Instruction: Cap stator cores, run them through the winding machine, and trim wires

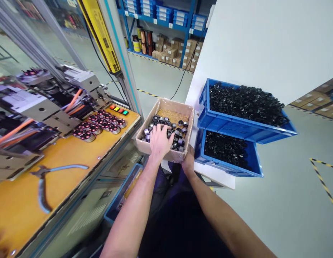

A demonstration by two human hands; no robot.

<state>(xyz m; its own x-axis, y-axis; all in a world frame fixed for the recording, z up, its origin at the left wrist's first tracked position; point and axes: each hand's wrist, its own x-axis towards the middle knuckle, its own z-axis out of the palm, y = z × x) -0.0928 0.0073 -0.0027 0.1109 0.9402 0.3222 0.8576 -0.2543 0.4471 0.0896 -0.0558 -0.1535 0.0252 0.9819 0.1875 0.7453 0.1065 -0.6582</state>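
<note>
A cardboard box (145,146) wrapped in clear plastic is in front of me, between the workbench and the white table. Inside it lie several small cylindrical silver-and-black parts (178,133), resembling motor stator cores. My left hand (160,139) reaches into the box and rests on these parts with its fingers spread; whether a part sits beneath the palm is hidden. At the box's near right corner, my right hand (189,160) grips the outside wall, its fingers partly hidden.
Copper-wound cores (100,123) stand on the orange workbench (83,186) beside a machine. Pliers (43,173) lie closer. Two blue bins (247,125) (228,168) of black parts sit at the white table (252,46). A blue crate (111,211) is below, left of my legs.
</note>
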